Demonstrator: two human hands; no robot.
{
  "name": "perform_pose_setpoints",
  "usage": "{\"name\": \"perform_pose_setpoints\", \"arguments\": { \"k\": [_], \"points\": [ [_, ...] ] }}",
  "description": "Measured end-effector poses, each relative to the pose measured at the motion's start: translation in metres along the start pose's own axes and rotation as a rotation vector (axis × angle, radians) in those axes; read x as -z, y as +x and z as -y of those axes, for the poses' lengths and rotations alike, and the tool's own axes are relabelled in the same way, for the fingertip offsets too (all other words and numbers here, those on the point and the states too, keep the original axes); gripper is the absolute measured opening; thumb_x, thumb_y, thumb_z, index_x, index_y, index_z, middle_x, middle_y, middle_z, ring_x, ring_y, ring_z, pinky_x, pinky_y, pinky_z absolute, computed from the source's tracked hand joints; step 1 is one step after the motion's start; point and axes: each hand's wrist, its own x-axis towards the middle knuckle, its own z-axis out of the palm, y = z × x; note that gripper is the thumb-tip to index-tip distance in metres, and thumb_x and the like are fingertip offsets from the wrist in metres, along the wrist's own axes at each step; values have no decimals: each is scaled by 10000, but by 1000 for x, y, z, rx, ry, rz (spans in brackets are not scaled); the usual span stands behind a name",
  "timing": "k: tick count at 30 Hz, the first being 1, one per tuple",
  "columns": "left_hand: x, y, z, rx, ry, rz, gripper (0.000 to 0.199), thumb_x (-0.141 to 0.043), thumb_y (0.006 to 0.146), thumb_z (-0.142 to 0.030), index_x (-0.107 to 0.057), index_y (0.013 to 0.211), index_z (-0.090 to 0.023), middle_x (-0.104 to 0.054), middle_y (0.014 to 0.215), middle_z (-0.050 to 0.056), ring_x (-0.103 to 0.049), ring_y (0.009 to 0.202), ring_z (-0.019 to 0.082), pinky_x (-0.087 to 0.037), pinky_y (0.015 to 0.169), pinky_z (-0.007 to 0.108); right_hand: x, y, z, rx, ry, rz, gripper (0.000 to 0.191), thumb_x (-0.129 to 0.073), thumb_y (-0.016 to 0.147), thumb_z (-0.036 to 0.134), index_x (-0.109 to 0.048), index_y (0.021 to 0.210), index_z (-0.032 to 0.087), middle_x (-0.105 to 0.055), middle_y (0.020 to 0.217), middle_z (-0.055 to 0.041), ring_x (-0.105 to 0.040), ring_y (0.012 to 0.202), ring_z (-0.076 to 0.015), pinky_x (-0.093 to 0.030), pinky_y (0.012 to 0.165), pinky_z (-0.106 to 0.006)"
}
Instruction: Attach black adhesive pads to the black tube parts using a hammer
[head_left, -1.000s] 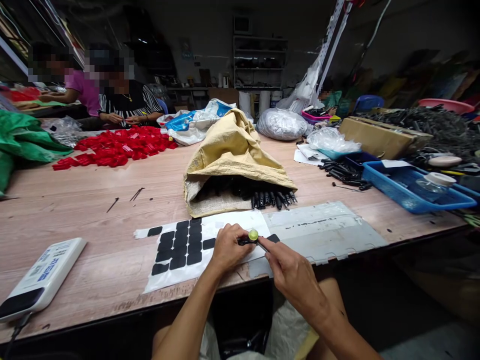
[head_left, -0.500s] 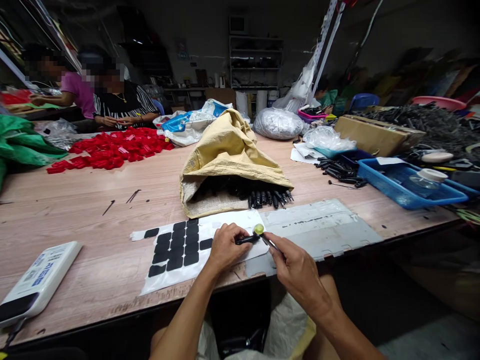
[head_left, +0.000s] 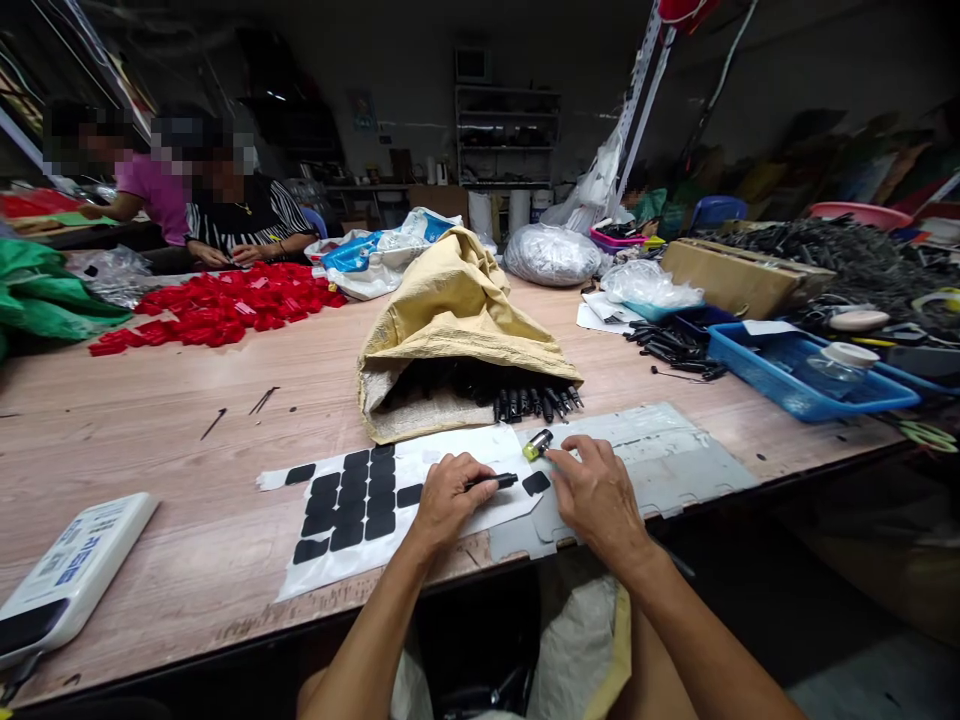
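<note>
My left hand (head_left: 452, 500) is closed round a slim black pen-like piece (head_left: 504, 481), which points right over the white backing sheet (head_left: 420, 458). My right hand (head_left: 598, 497) has its fingers apart and curved. Just beyond its fingertips lies a small cylinder (head_left: 537, 445) with a yellow-green end and a dark, shiny body; whether they touch it I cannot tell. Between the hands, one rounded black square (head_left: 536, 483) lies near the sheet's right edge. Rows of similar black square stickers (head_left: 352, 495) cover the sheet's left part.
A grey plate (head_left: 660, 450) lies under and right of the sheet. Behind stands a yellow sack (head_left: 457, 310) with black pieces (head_left: 536, 402) at its mouth. Red parts (head_left: 240, 305) are heaped far left, a white device (head_left: 79, 565) near left, a blue basket (head_left: 802, 385) right. Two people sit across.
The yellow-green-ended cylinder now lies on its side, farther from me. My right hand has opened, and the thin tool it held no longer shows in it. My left hand still holds the black piece.
</note>
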Motion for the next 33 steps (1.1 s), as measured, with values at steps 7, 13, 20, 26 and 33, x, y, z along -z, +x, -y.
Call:
{"name": "perform_pose_setpoints", "arguments": {
  "k": [7,13,20,26,33],
  "points": [
    [2,-3,-2,-31,18,3,203,-590,918,-375,-757,949,-263,-683,916,14,-576,943,220,-372,869,365,3,9,33,50,254,223,124,-661,901,336,-710,975,249,-692,876,-14,-568,914,-196,-436,818,-305],
    [0,-4,-4,-29,-18,-58,194,-592,907,-317,-766,946,-243,-658,911,35,-594,942,221,-412,876,364,-2,11,43,17,137,238,95,-631,915,310,-683,911,231,-695,903,-40,-579,933,-208,-397,779,-301],
    [-1,-3,1,-61,-28,-49,205,-583,912,-298,-774,925,-223,-650,897,50,-584,916,219,-442,843,345,-16,13,48,-12,188,237,62,-622,879,225,-631,824,197,-679,855,-37,-557,876,-184,-375,785,-288],
    [-2,-2,2,-55,19,-44,225,-563,926,-307,-775,938,-233,-652,896,48,-574,924,222,-428,846,351,-13,13,45,-35,220,250,72,-641,874,254,-654,820,207,-679,833,-28,-579,857,-174,-386,761,-277],
    [-3,-2,1,-7,30,-86,350,-433,1001,-384,-732,908,-229,-643,858,38,-560,899,220,-407,826,354,5,28,12,-95,191,146,280,-632,899,459,-685,1067,241,-694,967,-31,-597,956,-191,-425,808,-290]
  ]
}}
